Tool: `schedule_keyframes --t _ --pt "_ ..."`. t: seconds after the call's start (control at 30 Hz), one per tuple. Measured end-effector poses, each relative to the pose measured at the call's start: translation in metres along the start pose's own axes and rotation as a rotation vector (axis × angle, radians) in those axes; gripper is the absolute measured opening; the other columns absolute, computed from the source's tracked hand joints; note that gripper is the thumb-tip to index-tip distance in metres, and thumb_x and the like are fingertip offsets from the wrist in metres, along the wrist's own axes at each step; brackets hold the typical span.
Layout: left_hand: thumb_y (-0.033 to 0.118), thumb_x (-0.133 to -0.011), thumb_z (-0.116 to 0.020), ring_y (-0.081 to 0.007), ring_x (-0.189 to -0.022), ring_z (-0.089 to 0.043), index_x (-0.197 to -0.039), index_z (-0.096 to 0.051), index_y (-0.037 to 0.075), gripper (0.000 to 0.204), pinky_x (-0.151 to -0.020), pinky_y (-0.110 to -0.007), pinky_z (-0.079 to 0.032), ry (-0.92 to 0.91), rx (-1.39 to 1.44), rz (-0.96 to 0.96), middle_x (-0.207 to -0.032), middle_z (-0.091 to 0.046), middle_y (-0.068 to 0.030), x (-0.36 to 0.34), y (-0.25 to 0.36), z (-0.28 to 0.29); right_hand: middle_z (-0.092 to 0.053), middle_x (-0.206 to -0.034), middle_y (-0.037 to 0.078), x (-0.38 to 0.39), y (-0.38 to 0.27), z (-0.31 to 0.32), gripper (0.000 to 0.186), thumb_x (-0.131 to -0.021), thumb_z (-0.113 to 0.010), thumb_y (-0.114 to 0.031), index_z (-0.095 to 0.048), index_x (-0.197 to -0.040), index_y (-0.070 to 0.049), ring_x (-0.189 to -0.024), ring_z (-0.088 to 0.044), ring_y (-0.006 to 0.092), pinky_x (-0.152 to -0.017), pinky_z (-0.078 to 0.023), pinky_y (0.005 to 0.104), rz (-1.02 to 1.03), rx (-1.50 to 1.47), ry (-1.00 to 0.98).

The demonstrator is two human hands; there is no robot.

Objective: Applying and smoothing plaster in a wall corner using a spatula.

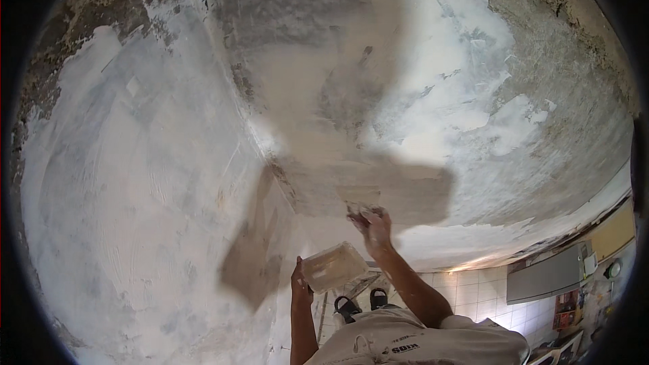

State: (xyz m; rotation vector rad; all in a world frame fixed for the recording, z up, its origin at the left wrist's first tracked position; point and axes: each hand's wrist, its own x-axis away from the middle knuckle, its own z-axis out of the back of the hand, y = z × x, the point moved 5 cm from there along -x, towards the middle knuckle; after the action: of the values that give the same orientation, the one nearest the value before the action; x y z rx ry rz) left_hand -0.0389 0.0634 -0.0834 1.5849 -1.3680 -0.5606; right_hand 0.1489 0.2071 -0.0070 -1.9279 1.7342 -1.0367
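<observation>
Head view shows a corner of two plastered walls, seen from close up, with the right hand (376, 224) raised against the wall (405, 128) at about 12 o'clock from the torso. It is closed around the handle of a putty knife (357, 208), whose blade is pressed flat to a darker, damp-looking patch of fresh filler (399, 189). The left hand (299, 278), at about 9 o'clock from the right, is wrapped under the edge of a broad plastering trowel (332, 266) held tilted, its pale face coated with filler; the fingers are mostly hidden behind it. The knife is judged light, with a thin blade that would flex under pressure, so it is best gripped at the handle, with a finger laid near the blade's root. The trowel is judged stiff and somewhat heavier when loaded, and its smeared face would be slippery, so it is best taken by its handle or clean rim. The wet filler is soft and easily marked. At 5 o'clock a tiled floor (480, 294) lies below, with two dark sandals (362, 303) visible.
</observation>
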Motion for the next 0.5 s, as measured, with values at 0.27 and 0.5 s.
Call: schedule_keyframes --t 0.27,0.5 --pt "0.047 -0.096 -0.043 -0.0227 -0.098 -0.059 -0.113 -0.053 0.003 0.048 -0.086 -0.037 -0.049 0.130 0.114 0.009 -0.105 -0.060 -0.0106 0.019 -0.004 0.025 -0.058 -0.080 0.010 -0.067 0.001 -0.100 0.012 -0.088 -0.050 0.003 -0.052 -0.076 0.002 -0.076 -0.064 0.0219 -0.072 -0.057 0.0315 0.250 -0.235 0.068" --pt "0.048 -0.095 -0.044 -0.0238 -0.096 -0.060 -0.113 -0.053 0.004 0.049 -0.085 -0.037 -0.050 0.261 0.123 0.037 -0.104 -0.060 -0.0107 0.031 -0.012 0.060 -0.055 -0.098 0.011 -0.015 -0.068 -0.173 0.018 -0.088 -0.052 0.002 -0.044 -0.104 0.000 -0.082 -0.063 0.0218 -0.074 -0.056 0.0292 0.298 -0.196 0.011"
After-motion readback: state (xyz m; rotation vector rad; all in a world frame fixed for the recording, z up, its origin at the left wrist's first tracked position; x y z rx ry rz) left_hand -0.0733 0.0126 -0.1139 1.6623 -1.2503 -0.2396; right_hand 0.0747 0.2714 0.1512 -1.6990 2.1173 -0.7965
